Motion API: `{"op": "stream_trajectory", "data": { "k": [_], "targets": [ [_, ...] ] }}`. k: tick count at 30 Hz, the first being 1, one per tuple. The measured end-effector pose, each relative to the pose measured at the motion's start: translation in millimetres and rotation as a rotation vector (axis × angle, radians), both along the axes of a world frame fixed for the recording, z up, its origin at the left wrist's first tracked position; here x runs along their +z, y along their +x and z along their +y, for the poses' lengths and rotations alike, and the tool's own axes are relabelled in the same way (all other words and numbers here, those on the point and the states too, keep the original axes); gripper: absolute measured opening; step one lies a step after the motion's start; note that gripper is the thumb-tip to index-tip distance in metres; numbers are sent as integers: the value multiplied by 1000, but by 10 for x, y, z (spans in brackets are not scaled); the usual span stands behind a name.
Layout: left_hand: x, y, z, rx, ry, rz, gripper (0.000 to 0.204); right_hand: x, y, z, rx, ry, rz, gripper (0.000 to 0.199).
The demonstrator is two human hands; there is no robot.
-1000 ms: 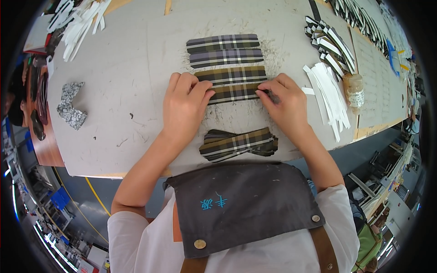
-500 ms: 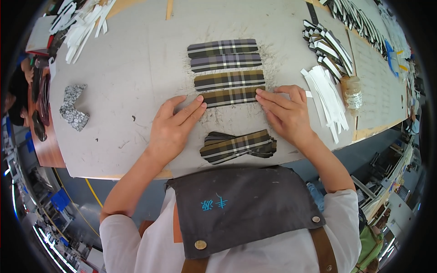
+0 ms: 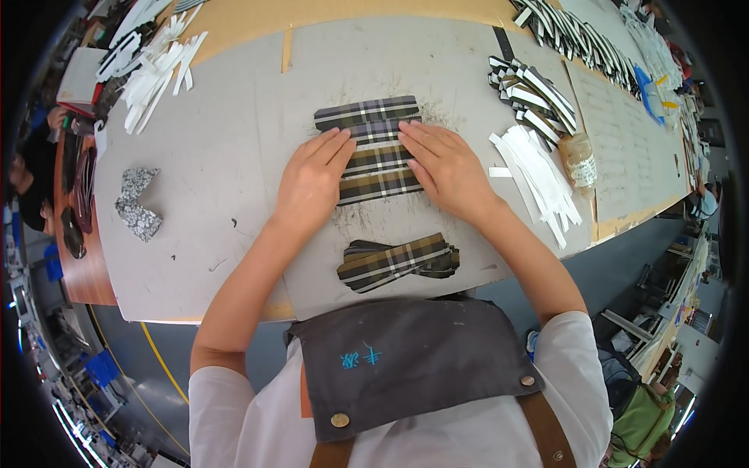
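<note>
Left hand (image 3: 310, 181) and right hand (image 3: 449, 168) press flat, fingers spread, on the plaid fabric strip (image 3: 376, 160), grasping nothing

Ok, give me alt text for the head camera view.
Both hands, left hand and right hand, press flat on plaid fabric strips on a grey worktable; a folded plaid bow lies nearer the person, white strips to the right.

Grey work table (image 3: 234, 156), plaid fabric strips (image 3: 374, 148), folded plaid bows (image 3: 398, 261), white strips (image 3: 538, 175), floral bow (image 3: 136, 203)
</note>
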State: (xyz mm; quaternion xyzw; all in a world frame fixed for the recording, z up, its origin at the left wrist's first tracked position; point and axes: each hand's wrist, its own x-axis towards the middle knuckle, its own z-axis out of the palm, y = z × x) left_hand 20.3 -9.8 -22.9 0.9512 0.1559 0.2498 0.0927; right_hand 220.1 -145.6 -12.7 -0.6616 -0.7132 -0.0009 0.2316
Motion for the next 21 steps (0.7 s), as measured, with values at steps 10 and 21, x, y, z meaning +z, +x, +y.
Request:
{"op": "stream_trajectory", "data": {
  "k": [10, 21],
  "targets": [
    [15, -109, 39, 25, 39, 49, 40, -12, 50, -42, -62, 38, 36, 26],
    [37, 170, 206, -61, -88, 51, 34, -172, -13, 250, -57, -43, -54, 45]
  ]
}}
